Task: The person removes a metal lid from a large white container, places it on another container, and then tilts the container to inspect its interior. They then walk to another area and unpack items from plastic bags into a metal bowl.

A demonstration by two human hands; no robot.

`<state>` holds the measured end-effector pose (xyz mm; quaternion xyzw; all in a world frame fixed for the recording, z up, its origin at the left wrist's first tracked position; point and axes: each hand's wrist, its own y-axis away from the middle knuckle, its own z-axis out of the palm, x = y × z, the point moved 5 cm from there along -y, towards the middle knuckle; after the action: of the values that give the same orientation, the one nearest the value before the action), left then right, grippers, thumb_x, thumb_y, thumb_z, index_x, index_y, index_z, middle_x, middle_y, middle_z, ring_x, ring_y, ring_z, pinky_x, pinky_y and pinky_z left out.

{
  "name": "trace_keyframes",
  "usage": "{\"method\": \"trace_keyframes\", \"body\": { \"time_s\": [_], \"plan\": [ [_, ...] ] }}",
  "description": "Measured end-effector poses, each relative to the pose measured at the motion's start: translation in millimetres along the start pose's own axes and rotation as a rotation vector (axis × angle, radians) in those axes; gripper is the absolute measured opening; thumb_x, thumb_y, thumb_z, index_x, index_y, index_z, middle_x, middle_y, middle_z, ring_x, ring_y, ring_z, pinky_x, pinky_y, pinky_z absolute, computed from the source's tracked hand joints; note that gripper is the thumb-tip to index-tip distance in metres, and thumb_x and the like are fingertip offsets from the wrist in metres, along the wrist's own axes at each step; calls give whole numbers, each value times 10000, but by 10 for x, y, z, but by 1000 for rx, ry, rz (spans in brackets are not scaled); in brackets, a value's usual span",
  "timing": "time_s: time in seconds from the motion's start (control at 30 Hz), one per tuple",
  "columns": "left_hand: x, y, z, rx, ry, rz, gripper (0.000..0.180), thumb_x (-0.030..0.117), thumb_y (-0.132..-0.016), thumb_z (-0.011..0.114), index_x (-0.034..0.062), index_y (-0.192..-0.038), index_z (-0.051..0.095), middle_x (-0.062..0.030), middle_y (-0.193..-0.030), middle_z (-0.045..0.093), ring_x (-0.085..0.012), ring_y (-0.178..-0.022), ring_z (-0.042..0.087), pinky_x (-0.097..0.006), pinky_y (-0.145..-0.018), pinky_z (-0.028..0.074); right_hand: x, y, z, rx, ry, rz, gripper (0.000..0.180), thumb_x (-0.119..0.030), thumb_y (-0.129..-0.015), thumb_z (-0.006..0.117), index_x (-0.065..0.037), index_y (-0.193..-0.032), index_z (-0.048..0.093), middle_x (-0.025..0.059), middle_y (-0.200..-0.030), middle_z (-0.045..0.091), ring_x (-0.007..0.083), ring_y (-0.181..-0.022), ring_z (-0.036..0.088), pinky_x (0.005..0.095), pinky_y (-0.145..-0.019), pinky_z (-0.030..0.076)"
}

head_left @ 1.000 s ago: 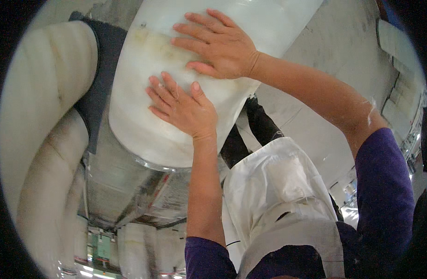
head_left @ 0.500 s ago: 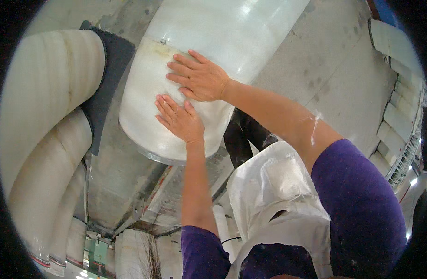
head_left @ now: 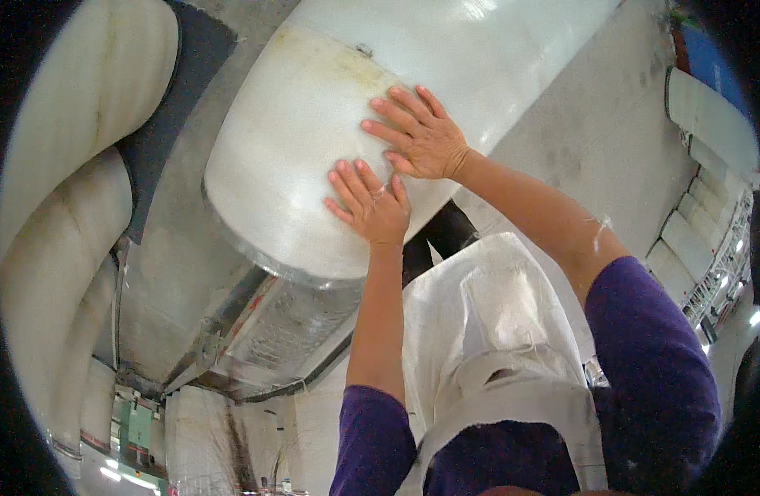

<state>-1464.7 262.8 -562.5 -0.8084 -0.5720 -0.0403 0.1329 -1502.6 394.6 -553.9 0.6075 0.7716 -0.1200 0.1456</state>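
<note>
Since half a second ago the roll has slid toward the upper right of the picture and both hands have gone with it, keeping their places on its rounded side. The right hand was a little further from the roll's near end; now it lies just above the left hand, the two nearly touching at the thumb. The apron shows more of its bib than before.

The roll is a big white cylinder wrapped in glossy film, lying aslant. Both hands are spread flat, fingers open and fanned, palms pressed on the wrap; neither grips anything. The left hand sits close to the roll's rim, just above the near end; the right hand sits higher on the roll, fingertips pointing up and left along the curve. The roll lies under all ten fingers, not between them.

Left of the roll lie two cream rolls on a dark mat. Below the roll's rim runs a metal frame.
</note>
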Motion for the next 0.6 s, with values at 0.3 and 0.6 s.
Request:
{"method": "trace_keyframes", "body": {
  "time_s": [0.3,0.6],
  "plan": [
    [-49,-34,-50,-198,53,125,736,440,-944,464,59,-1516,199,-169,-1568,228,-357,-1443,238,-578,-1147,108,-111,125,-75,35,14,58,579,-350,-858,575,-253,-1416,457,-10,-1543,332,221,-1454,237,478,-1192,110],
    [99,-141,34,-227,-58,212,723,390,-936,471,63,-1520,197,-133,-1578,224,-355,-1460,188,-578,-1151,86,58,252,98,187,-47,46,577,-359,-844,574,-280,-1405,465,-25,-1523,371,200,-1453,242,464,-1196,110]
  ]
}}
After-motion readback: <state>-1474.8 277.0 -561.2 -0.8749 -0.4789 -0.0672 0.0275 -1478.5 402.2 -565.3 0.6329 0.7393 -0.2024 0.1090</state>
